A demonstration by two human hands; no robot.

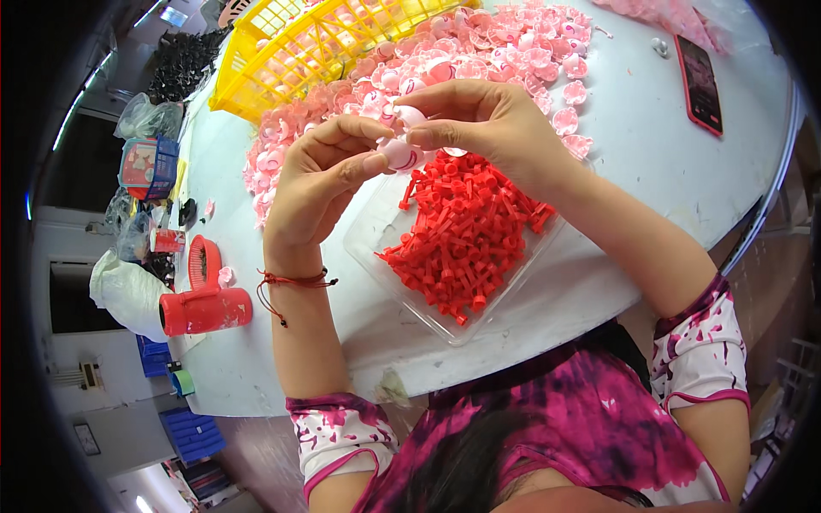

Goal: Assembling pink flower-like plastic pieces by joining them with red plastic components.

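Observation:
Above the tray my two hands meet, each with thumb and forefinger pinched. My left hand grips a small rounded pale pink plastic piece with a darker pink curved mark. Held close against it in my right hand is another pale pink plastic piece, partly covered by the fingers. Whether the two pieces are joined I cannot tell. Just below my hands, a clear plastic tray holds a heap of small red plastic pegs. Behind spreads a big pile of pink petal-shaped plastic parts.
A yellow plastic basket with more pink parts stands at the far left. A phone in a red case lies far right. On the left edge are a red cylindrical container, a red basket and a blue bin.

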